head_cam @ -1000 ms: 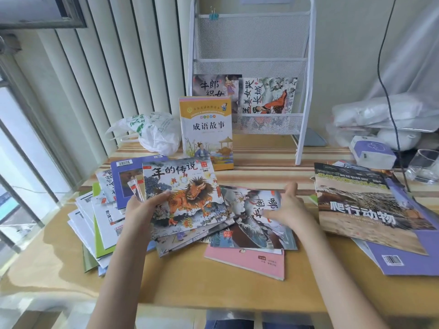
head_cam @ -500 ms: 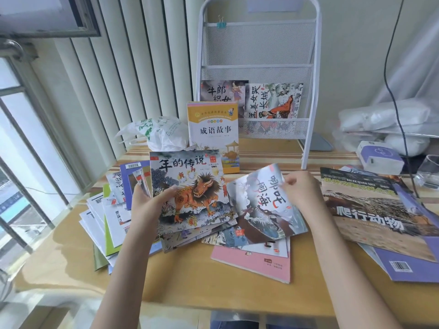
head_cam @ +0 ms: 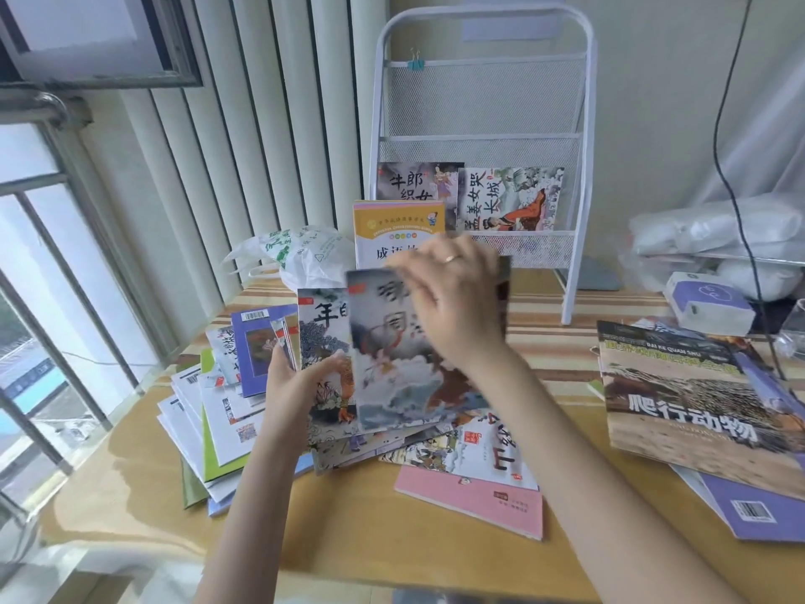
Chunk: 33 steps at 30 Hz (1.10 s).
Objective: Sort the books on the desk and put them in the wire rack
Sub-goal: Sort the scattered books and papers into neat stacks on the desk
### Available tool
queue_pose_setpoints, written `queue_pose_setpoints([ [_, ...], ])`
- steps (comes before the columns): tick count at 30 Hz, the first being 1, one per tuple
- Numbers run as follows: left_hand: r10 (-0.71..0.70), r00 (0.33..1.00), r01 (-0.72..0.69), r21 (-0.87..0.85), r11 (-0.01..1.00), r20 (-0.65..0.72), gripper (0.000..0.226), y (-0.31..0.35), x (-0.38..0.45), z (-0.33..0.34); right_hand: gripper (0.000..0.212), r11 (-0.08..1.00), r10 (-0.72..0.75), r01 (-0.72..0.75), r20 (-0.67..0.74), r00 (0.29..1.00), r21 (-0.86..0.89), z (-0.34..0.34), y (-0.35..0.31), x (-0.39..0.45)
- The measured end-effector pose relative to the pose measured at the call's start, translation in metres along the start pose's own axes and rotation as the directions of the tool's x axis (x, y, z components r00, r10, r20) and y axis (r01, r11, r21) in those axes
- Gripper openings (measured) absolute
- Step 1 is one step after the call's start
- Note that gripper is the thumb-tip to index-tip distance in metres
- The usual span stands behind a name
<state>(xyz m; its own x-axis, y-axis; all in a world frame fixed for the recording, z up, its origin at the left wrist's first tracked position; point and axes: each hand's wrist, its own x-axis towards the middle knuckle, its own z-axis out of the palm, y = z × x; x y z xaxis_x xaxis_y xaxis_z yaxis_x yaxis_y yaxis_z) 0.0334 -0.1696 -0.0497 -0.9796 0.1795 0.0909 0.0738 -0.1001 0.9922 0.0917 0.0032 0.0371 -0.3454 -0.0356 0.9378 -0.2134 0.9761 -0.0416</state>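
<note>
My left hand (head_cam: 300, 385) grips a bundle of thin picture books (head_cam: 324, 324), the front one showing an orange beast. My right hand (head_cam: 453, 303) holds a grey-blue picture book (head_cam: 392, 372) by its top edge, upright, in front of that bundle. The white wire rack (head_cam: 483, 102) stands at the back of the desk with two picture books (head_cam: 509, 198) in its lowest pocket. A yellow book (head_cam: 392, 228) leans against the rack's front. More books lie on the desk: a pink one (head_cam: 475, 494) and a picture book (head_cam: 479, 451) under my hands.
A messy pile of booklets (head_cam: 213, 411) lies at the left. A large reptile book (head_cam: 697, 394) sits on purple books at the right. A white plastic bag (head_cam: 300, 255), a purple-white box (head_cam: 710, 303), a glass and plastic-wrapped bundles stand at the back.
My right hand lifted the grey-blue book off the desk, turned it upright and brought it left onto the front of the bundle in my left hand.
</note>
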Motion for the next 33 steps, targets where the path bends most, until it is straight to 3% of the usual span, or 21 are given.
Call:
queue_pose_setpoints([
  [3,0.033,0.999,-0.032,-0.111,0.993,0.003,0.028,0.002,-0.007,0.005,0.022,1.0,-0.022,0.022,0.119,0.993,0.003,0.044,-0.019,-0.016],
  [5,0.054,0.999,-0.052,-0.215,0.975,0.002,0.017,0.001,-0.01,0.007,0.022,0.999,0.022,-0.018,0.111,0.994,-0.04,0.064,-0.024,-0.032],
  [6,0.063,0.998,-0.063,-0.221,0.973,-0.008,0.033,0.002,-0.012,0.008,0.021,0.996,0.055,-0.049,0.091,0.994,-0.069,0.071,-0.027,-0.039],
  [8,0.078,0.997,-0.079,-0.153,0.985,-0.009,0.046,0.0,-0.013,0.008,0.021,0.994,0.083,-0.078,0.056,0.995,-0.079,0.08,-0.031,-0.047],
  [11,0.083,0.993,-0.085,-0.023,0.996,-0.088,0.037,-0.005,-0.01,0.007,0.02,0.993,0.115,-0.116,0.049,0.992,0.025,0.079,-0.024,-0.049],
  [13,0.035,0.986,-0.039,-0.022,0.999,-0.161,0.035,-0.011,-0.004,0.0,0.019,0.969,0.247,-0.248,0.114,0.962,-0.005,0.06,-0.003,-0.053],
  [14,0.011,0.978,-0.016,-0.025,1.0,-0.208,0.029,-0.013,-0.001,-0.007,0.02,0.932,0.358,-0.361,0.233,0.904,-0.032,0.045,0.012,-0.057],
  [15,-0.009,0.969,0.003,-0.023,1.0,-0.245,0.022,-0.016,0.003,-0.013,0.025,0.868,0.473,-0.493,0.417,0.776,-0.067,0.03,0.029,-0.065],
  [17,-0.02,0.962,0.019,-0.007,1.0,-0.272,0.018,-0.022,0.008,-0.023,0.057,0.705,0.581,-0.654,0.751,0.312,-0.274,0.003,0.058,-0.087],
  [18,-0.021,0.961,0.024,0.008,1.0,-0.277,0.019,-0.024,0.011,-0.025,0.076,0.696,0.582,-0.589,0.803,0.129,-0.41,-0.007,0.066,-0.098],
  [19,-0.013,0.961,0.018,0.016,1.0,-0.275,0.019,-0.025,0.012,-0.026,0.089,0.717,0.585,-0.495,0.81,0.044,-0.491,-0.012,0.07,-0.107],
  [20,-0.009,0.96,0.013,0.015,1.0,-0.278,0.017,-0.026,0.013,-0.026,0.095,0.738,0.593,-0.432,0.803,0.05,-0.518,-0.013,0.071,-0.114],
  [23,0.01,0.958,-0.003,0.023,1.0,-0.287,0.014,-0.028,0.012,-0.024,0.095,0.745,0.628,-0.41,0.761,0.162,-0.527,-0.012,0.064,-0.112],
  [28,0.03,0.949,-0.007,0.074,0.997,-0.314,0.011,-0.028,0.01,-0.026,0.095,0.694,0.667,-0.461,0.734,0.126,-0.552,-0.007,0.068,-0.108],
  [30,0.037,0.95,-0.014,0.078,0.997,-0.309,0.012,-0.028,0.009,-0.025,0.086,0.67,0.703,-0.497,0.686,0.187,-0.551,-0.007,0.068,-0.107],
  [33,0.053,0.954,-0.027,0.092,0.995,-0.296,0.014,-0.026,0.007,-0.023,0.07,0.7,0.705,-0.463,0.626,0.332,-0.543,-0.006,0.064,-0.1],
])
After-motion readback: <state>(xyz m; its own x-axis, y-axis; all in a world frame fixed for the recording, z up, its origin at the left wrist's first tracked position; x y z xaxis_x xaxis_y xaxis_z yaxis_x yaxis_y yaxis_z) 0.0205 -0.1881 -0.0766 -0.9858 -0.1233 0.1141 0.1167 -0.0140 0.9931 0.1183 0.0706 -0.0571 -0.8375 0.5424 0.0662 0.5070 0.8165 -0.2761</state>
